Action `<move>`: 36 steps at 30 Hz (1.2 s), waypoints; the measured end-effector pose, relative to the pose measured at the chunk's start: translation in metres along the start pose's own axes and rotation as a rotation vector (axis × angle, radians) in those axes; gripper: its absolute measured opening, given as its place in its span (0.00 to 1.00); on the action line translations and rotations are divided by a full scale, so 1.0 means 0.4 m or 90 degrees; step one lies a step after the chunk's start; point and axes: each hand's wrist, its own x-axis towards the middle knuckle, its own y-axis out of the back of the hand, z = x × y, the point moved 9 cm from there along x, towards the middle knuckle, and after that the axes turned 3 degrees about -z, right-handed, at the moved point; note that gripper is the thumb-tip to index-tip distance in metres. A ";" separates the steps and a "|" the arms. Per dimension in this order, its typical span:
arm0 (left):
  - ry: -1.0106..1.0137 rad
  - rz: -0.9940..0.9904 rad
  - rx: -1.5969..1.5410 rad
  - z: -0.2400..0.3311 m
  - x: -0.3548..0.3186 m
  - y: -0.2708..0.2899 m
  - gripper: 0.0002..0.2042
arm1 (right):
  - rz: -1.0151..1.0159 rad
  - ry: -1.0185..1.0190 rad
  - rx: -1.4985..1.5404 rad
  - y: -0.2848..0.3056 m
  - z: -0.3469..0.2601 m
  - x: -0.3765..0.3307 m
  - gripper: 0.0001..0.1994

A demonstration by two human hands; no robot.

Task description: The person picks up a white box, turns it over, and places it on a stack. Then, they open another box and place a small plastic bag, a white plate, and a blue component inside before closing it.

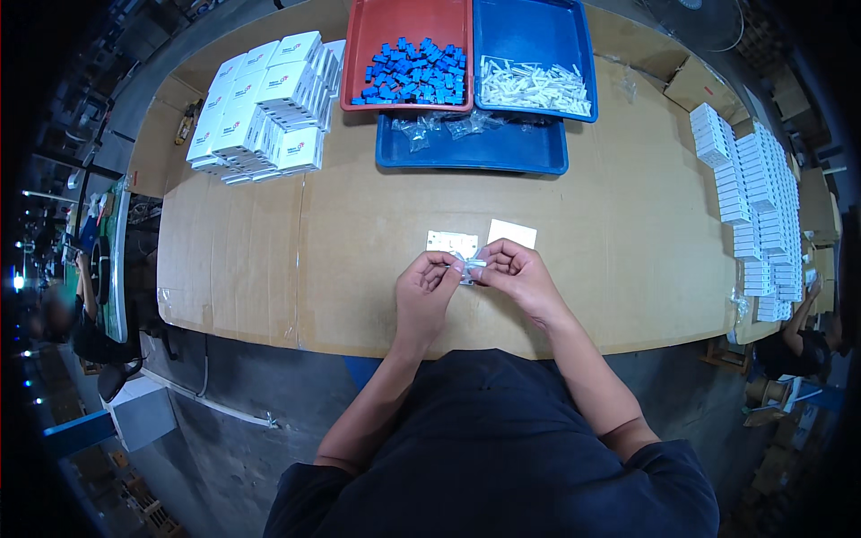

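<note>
My left hand (427, 287) and my right hand (516, 272) meet over the near middle of the cardboard-covered table (628, 260). Both pinch a small clear plastic bag (469, 266) with a small white part in it. Just beyond my fingers lie a small white plate (452, 242) and a white card (512, 233), flat on the table.
At the far edge stand a red tray of blue parts (411, 72), a blue tray of white parts (535, 85) and a lower blue tray with clear bags (471, 143). White boxes (265, 103) are stacked far left; rows of white boxes (758, 206) line the right. Other people work at either side.
</note>
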 end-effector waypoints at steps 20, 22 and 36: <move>-0.001 0.011 0.001 0.001 -0.002 0.005 0.08 | -0.030 0.008 0.002 -0.014 0.007 -0.003 0.08; -0.029 0.039 0.004 0.020 -0.006 0.003 0.08 | -0.016 0.012 -0.040 -0.007 0.011 0.001 0.08; 0.014 0.000 -0.029 -0.003 -0.002 0.014 0.08 | -0.024 0.012 -0.112 -0.016 -0.005 -0.008 0.09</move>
